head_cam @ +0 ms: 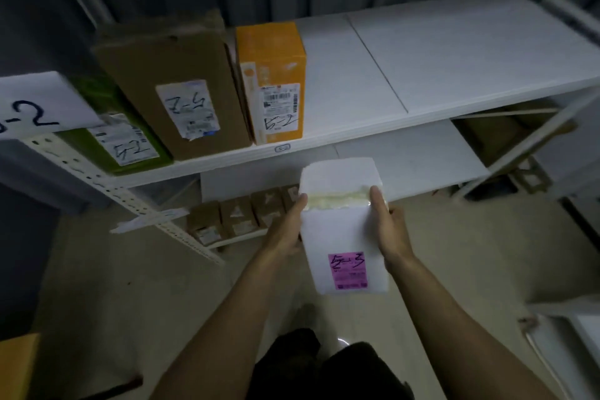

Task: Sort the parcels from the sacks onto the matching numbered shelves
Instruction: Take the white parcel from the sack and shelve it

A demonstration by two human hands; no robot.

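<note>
The white parcel point(341, 230) is located at lower centre of the frame, held in the air in front of the shelving unit, with its far end overlapping the lower shelf point(406, 153) in the picture. The left hand point(285, 230) has its grip clamped on the parcel's left edge; the right hand point(389, 230) has its grip clamped on the right edge. One digit of each hand lies along the top face, and both tips reach a yellowish tape band point(337, 197) that crosses the parcel. A pink label point(347, 271) is fixed to the near end of the top face; it carries handwriting that is not clearly legible. The upper shelf point(454, 58) runs across the middle of the frame, and a small tag point(282, 148) sits on its front edge. Three parcels stand side by side on the left part of this shelf: a green box point(74, 143) at far left, a brown carton point(172, 75) beside it, and an orange box point(269, 52) to the right of the carton. Each has a white label with a handwritten mark that reads as 5-2. A paper sign point(39, 104) at the left edge of the frame shows "-2"; its first character is cut off. A perforated upright point(123, 198) slants down from below the sign. A row of small brown boxes point(240, 214) sits at the left end of the lower shelf, partly hidden by the left hand. The floor point(130, 286) fills the lower left.
</note>
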